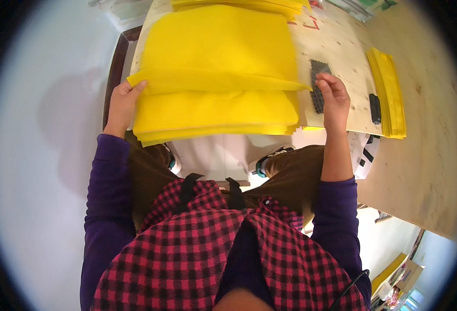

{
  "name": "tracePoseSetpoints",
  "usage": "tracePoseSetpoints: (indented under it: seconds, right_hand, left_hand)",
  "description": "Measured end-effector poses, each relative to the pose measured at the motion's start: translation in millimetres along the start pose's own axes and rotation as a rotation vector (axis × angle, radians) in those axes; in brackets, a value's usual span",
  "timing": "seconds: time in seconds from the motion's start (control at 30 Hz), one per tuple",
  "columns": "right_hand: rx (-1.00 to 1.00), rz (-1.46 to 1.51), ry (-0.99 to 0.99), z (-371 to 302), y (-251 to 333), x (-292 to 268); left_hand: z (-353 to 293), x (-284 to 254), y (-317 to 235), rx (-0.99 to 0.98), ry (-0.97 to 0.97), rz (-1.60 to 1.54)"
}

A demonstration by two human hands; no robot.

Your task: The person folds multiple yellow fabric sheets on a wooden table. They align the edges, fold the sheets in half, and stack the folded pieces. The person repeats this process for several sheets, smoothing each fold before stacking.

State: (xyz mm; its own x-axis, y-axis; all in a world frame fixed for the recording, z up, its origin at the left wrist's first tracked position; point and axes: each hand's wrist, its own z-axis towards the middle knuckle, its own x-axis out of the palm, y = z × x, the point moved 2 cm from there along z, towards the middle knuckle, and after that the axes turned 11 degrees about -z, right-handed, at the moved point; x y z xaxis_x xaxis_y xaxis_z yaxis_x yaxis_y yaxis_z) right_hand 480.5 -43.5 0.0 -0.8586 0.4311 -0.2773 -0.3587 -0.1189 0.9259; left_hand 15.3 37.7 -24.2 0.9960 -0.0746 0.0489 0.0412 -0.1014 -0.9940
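A stack of yellow cloth-like sheets [213,111] lies at the table's near edge, its front edge hanging slightly over. Across it runs the raised, folded edge of the top yellow sheet [213,81]. My left hand [125,101] pinches this sheet at its left corner, thumb on top. Just beyond the sheet's right corner is my right hand [334,101], thumb and fingertips drawn together. A small gap shows between those fingertips and the corner; whether anything thin is in them cannot be made out. Under and beside the right hand lies a dark grey textured strip [319,96].
The pale wooden table [342,52] carries another yellow pile [244,5] at its far side. To the right stand a narrow yellow stack [386,93] and a small black object [375,109]. A white wall [42,155] rises close on the left.
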Motion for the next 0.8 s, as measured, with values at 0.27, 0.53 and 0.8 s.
tracePoseSetpoints:
  seconds: [0.27,0.53,0.8]
  right_hand:
    - [-0.019,-0.328,0.272,-39,7,-16]
    - [-0.179,-0.401,0.448,-36,23,4]
    - [-0.203,-0.839,0.001,5,-17,-52]
  left_hand:
    - [0,1,-1,-0.046,-0.008,-0.044]
    - [6,-3,8,-0.063,0.027,-0.154]
    - [7,0,8,-0.078,0.022,-0.145]
